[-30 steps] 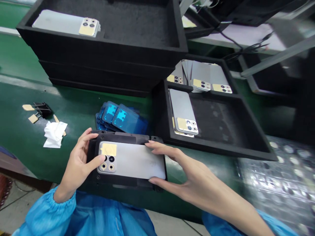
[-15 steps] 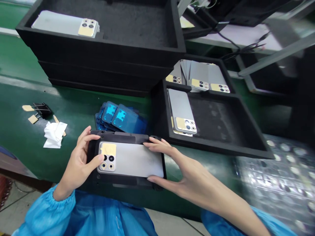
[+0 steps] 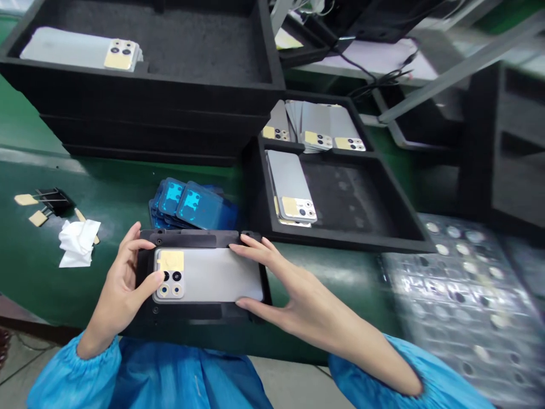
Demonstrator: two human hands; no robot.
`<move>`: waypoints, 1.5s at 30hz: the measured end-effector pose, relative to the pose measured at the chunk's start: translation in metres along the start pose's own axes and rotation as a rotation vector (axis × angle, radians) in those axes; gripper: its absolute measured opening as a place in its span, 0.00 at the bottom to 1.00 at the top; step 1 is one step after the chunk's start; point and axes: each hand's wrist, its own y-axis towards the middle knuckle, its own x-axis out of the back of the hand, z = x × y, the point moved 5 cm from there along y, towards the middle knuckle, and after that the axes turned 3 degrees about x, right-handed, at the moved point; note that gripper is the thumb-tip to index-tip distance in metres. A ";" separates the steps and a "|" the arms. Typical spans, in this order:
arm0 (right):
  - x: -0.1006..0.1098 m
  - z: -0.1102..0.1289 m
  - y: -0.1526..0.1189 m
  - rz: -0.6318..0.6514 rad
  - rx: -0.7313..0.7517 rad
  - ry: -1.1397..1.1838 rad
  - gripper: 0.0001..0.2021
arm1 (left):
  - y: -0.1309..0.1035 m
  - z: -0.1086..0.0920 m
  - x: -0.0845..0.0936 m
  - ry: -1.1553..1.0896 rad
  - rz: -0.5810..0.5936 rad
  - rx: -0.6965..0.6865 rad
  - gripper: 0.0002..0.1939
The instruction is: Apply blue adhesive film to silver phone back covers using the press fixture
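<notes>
A silver phone back cover (image 3: 221,275) with a yellow-taped camera block lies flat in a black fixture (image 3: 200,312) at the table's front edge. My left hand (image 3: 123,284) wraps the left end, its thumb pressing beside the camera rings and its fingers at the fixture's far left corner. Spanning the cover's right end, my right hand (image 3: 289,284) has its thumb on the near long edge and fingertips on the far edge. Just behind the fixture is a loose pile of blue film sheets (image 3: 198,204).
Stacked black trays (image 3: 170,99) stand at the back left, the top one holding silver covers (image 3: 70,48). A divided black tray (image 3: 361,241) with more covers (image 3: 292,182) sits right. Binder clips (image 3: 53,199), a white tissue (image 3: 80,243) and a clear plastic tray (image 3: 451,295) are around.
The view has shifted, so the scene sits further left. Both hands keep nearly the same grip on the cover in the fixture.
</notes>
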 end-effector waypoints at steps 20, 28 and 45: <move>-0.026 0.005 -0.006 -0.045 0.127 -0.519 0.40 | 0.005 -0.005 0.003 0.018 -0.062 0.026 0.19; -0.033 0.013 -0.023 -0.438 -0.031 -0.643 0.39 | 0.009 -0.002 0.005 -0.012 -0.074 0.031 0.21; -0.055 0.051 -0.048 -0.362 -0.095 -0.636 0.39 | 0.008 -0.008 -0.002 -0.025 -0.083 0.017 0.23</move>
